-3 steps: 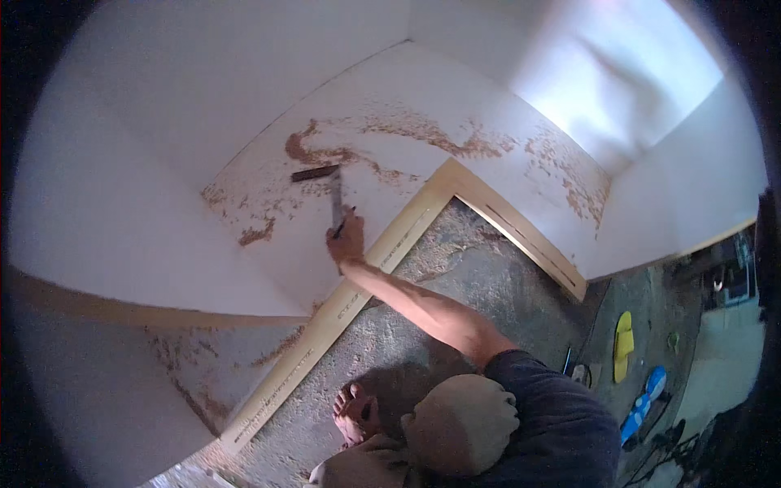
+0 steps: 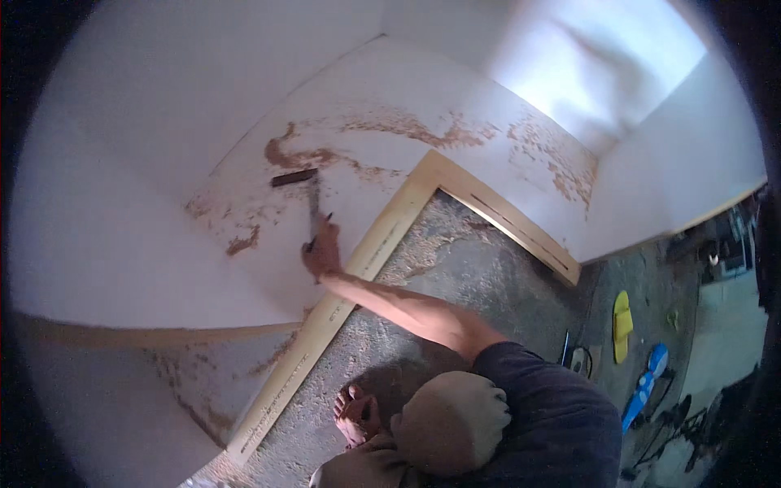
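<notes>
In the head view, a pale yellow, wood-toned angled edge (image 2: 382, 240) with dark slots along its right arm lies between the person and the white, smooth-faced panel (image 2: 366, 203), and the person's bare right forearm (image 2: 407, 309) passes over its left arm. White side walls (image 2: 106, 203) rise around the panel like a shallow box, with a bright patch of light (image 2: 602, 65) at upper right. On the grey, rough concrete floor (image 2: 480, 268) to the right lie a yellow open-toed slipper (image 2: 622, 325) and a blue-and-white slipper (image 2: 645, 386), with a dark clutter of objects (image 2: 691, 439) beyond.

The right hand (image 2: 323, 248) is closed around the handle of a T-shaped tool (image 2: 294, 177), whose straight, dark brown bar sits over the panel, just below a curved streak of loose, grainy brown crumbs (image 2: 293, 154). More crumbs are strewn in bands toward the panel's right end, and pale shavings and grit roughen the floor inside the angle.

The grey handle is blurred, and whether the bar touches the panel cannot be told. The left hand is out of sight, so its state cannot be told. A beige-covered rounded knee (image 2: 451, 423) hides part of the floor beside a bare foot (image 2: 356, 415), and the dark blue sleeve (image 2: 545, 407) is cut off below.
</notes>
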The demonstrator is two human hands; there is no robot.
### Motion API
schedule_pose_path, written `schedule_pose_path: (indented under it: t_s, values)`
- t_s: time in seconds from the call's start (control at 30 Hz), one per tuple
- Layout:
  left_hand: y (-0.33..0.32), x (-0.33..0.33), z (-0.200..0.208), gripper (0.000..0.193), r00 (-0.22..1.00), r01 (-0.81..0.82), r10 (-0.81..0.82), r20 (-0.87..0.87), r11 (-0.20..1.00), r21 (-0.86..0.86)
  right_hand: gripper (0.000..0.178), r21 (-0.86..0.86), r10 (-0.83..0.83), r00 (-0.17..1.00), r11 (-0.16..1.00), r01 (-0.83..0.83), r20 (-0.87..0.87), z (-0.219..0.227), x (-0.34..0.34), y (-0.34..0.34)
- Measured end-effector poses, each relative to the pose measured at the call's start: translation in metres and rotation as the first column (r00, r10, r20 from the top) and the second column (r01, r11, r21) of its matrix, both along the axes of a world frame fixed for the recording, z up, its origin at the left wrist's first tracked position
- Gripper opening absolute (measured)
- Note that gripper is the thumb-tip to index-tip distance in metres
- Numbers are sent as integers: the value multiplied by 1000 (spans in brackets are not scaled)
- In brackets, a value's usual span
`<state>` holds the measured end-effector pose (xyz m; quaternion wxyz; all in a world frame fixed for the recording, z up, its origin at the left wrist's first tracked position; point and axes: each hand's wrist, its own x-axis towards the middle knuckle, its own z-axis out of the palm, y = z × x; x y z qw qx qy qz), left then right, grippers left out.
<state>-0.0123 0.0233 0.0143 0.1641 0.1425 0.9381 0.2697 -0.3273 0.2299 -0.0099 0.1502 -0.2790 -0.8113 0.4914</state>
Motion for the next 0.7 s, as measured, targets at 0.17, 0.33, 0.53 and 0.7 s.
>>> schedule_pose_path:
  t_s: [0.17,0.33,0.53,0.7]
  values:
    - [-12,-6,0,46,999,-38,38,20,999,-5,85,-16,86,988,996,-84,128,21,19,-44]
    - [-7,-9,-2,45,999,15,-15,34,1000,-7,88,91,297,897,935,-343,327,34,29,-23]
    - [-7,-22,-8,44,998,50,-50,39,999,-12,78,-121,568,792,822,-556,224,67,88,-2]
    - [11,-27,-10,43,990,136,-135,51,990,-19,42,-131,456,888,885,-446,55,38,238,48]
